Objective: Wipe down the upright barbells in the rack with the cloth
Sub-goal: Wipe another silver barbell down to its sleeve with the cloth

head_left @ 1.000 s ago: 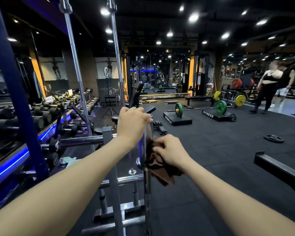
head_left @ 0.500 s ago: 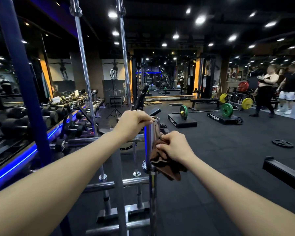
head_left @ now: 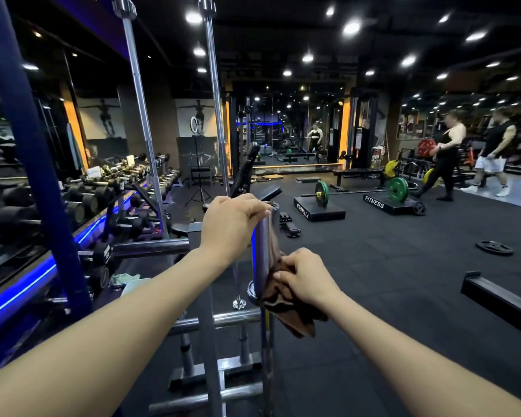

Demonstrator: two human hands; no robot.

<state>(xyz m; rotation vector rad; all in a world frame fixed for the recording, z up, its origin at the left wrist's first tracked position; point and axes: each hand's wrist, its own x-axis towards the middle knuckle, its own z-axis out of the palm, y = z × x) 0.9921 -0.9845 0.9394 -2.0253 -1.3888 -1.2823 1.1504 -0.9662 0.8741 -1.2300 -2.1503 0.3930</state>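
A short chrome barbell [head_left: 261,254] stands upright in the steel rack [head_left: 211,368] right in front of me. My left hand [head_left: 229,224] grips the top of its sleeve. My right hand [head_left: 306,278] holds a brown cloth [head_left: 286,308] against the right side of the sleeve, near its collar. Two long barbells [head_left: 145,124] rise from the rack behind, the second barbell [head_left: 215,109] just left of my left hand.
A blue upright post [head_left: 27,152] stands at the left beside a dumbbell rack [head_left: 82,203]. A loaded barbell [head_left: 361,192] rests on black blocks ahead. A loose plate [head_left: 494,247] lies on the floor. Two people [head_left: 445,155] walk at the far right. A black beam [head_left: 500,299] is at right.
My right hand has slid the cloth down the sleeve toward the collar. The left hand stays on the top. The two people have walked further right.
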